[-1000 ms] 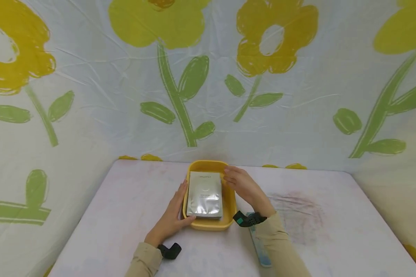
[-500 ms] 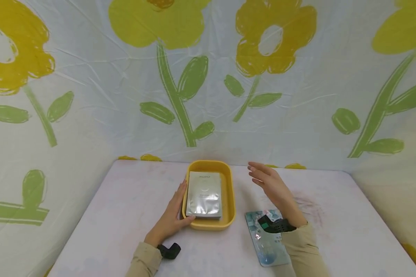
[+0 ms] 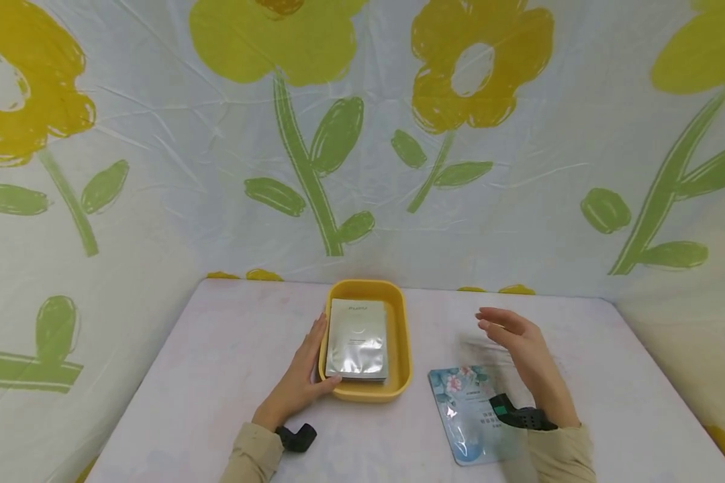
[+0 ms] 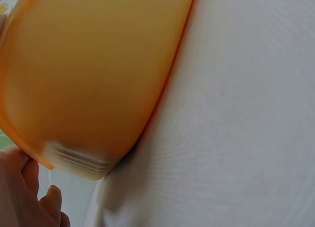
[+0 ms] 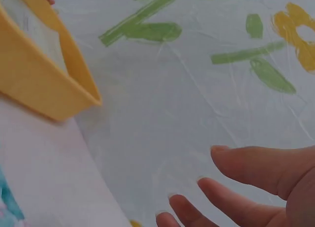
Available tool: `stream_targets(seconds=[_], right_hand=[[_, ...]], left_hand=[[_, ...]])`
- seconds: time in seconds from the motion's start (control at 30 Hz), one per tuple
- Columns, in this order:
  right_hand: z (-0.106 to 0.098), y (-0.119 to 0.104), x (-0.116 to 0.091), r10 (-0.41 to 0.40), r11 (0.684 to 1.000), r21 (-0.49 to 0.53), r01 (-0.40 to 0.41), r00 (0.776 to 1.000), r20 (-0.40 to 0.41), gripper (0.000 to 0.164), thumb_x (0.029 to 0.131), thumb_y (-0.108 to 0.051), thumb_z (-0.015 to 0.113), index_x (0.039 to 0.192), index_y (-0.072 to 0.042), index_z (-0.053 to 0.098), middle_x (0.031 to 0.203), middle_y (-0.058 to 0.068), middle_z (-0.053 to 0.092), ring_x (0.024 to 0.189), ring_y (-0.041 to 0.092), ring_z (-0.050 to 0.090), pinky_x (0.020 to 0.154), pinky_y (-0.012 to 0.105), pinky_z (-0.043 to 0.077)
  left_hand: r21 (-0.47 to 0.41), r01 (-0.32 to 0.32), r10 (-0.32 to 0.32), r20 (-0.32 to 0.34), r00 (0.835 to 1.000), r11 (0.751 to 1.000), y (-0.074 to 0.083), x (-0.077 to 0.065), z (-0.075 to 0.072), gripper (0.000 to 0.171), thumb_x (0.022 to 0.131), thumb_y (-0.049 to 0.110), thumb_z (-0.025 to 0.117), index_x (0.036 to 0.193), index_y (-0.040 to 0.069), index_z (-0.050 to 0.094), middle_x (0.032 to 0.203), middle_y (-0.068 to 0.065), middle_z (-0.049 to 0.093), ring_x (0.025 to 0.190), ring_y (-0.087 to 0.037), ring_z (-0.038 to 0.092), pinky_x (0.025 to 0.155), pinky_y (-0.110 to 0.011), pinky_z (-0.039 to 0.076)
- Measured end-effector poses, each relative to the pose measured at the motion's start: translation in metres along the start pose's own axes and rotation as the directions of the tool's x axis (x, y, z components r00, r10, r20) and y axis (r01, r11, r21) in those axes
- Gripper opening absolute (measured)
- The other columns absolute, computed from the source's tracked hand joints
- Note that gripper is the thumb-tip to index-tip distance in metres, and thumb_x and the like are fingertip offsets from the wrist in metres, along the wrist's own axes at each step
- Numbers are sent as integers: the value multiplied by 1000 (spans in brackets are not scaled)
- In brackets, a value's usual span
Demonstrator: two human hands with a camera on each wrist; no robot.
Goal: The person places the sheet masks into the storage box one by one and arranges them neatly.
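A yellow plastic bin (image 3: pixel 371 396) stands on the table with a stack of flat silver sachets (image 3: pixel 358 339) lying inside, toward its left. My left hand (image 3: pixel 299 379) holds the bin at its left side, fingers along the outer wall and thumb over the near left corner of the rim. In the left wrist view, fingers (image 4: pixel 29 175) sit just under the bin's rim. Well to the right, my right hand (image 3: pixel 525 345) hovers with relaxed fingers and nothing in them. Below it lies a blue flowered sachet (image 3: pixel 468 419), partly covered by the right wrist and sleeve.
The whitish table (image 3: pixel 205 355) reaches back to a white cloth backdrop (image 3: pixel 519 215) printed with yellow flowers. Cloth also hangs along both sides. Each wrist carries a black camera band (image 3: pixel 522 412).
My right hand has left the bin's right rim and moved right, uncovering much of the blue sachet. The left hand, the bin and the silver sachets have stayed in place.
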State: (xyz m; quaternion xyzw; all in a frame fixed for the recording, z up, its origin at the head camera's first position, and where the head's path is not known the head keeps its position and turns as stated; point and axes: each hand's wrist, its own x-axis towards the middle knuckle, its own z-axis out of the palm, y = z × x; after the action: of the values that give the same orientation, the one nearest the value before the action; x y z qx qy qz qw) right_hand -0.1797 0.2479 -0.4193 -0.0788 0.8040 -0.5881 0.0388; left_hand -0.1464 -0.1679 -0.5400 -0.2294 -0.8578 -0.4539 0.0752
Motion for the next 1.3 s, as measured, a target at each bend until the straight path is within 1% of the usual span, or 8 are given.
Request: stream_targets(seconds=[0.1, 0.27, 0.33, 0.5, 0.63, 0.77, 1.1, 1.3], right_hand=[[-6, 16, -5, 77, 992, -98, -77, 997, -2, 49, 100, -28, 59, 137, 4, 52, 132, 19, 60, 110, 3, 55, 88, 17, 45], [-7, 36, -12, 180, 947, -276, -166, 983, 26, 50, 94, -23, 69, 132, 7, 56, 120, 22, 64, 106, 24, 61, 82, 25, 50], [-6, 41, -14, 198, 933, -320, -166, 978, 71, 54, 89, -22, 74, 129, 9, 56, 117, 22, 64, 105, 29, 61, 82, 29, 51], [-2, 47, -16, 195, 909, -402, -111, 965, 175, 69, 76, -23, 85, 127, 10, 54, 118, 22, 58, 103, 31, 55, 87, 42, 50], [6, 51, -17, 174, 874, -482, -68, 969, 178, 81, 63, -24, 93, 127, 7, 53, 118, 21, 54, 104, 34, 53, 91, 52, 47], [14, 53, -17, 174, 841, -536, -75, 975, 136, 84, 55, -22, 97, 123, 4, 55, 115, 19, 53, 102, 33, 51, 89, 51, 47], [16, 56, -15, 212, 802, -586, -115, 972, 98, 78, 52, -24, 98, 110, 3, 54, 107, 15, 53, 97, 30, 49, 87, 48, 45], [15, 53, -17, 214, 758, -647, -83, 969, 127, 65, 51, -30, 98, 94, -9, 54, 102, 12, 46, 96, 36, 43, 77, 46, 42]], left_hand=[[-3, 1, -1, 0, 1000, 1000, 0, 0, -1, 106, 86, 40, 74, 161, 18, 4, 167, -1, 2, 153, -25, 2, 122, -33, 1], [-6, -4, 4, 5, 1000, 1000, -1, 1, -1, 105, 86, 41, 74, 161, 18, 4, 167, 0, 1, 153, -24, 1, 123, -38, 2], [-6, -1, 1, 4, 1000, 1000, -1, 1, -1, 105, 86, 41, 73, 161, 18, 3, 167, 0, 1, 153, -23, 1, 123, -38, 2], [-2, 4, -4, -3, 1000, 1000, -1, 0, -1, 106, 86, 38, 74, 161, 19, 3, 167, 1, 1, 153, -22, 1, 122, -35, 2], [6, -4, 4, -8, 1000, 1000, -2, 0, -1, 105, 86, 37, 74, 161, 18, 3, 167, 0, 2, 153, -24, 2, 122, -34, 2], [8, -4, 4, -7, 1000, 1000, -2, 0, -1, 105, 86, 37, 74, 161, 17, 4, 167, -1, 2, 152, -25, 2, 123, -35, 2], [0, 10, -10, 3, 1000, 1000, -1, 1, 0, 105, 87, 40, 73, 161, 20, 2, 167, 2, 0, 153, -22, 1, 123, -36, 2], [4, 17, -17, 5, 1000, 1000, -3, 2, 2, 105, 86, 41, 73, 161, 21, 2, 167, 3, 0, 152, -21, 1, 123, -37, 2]])
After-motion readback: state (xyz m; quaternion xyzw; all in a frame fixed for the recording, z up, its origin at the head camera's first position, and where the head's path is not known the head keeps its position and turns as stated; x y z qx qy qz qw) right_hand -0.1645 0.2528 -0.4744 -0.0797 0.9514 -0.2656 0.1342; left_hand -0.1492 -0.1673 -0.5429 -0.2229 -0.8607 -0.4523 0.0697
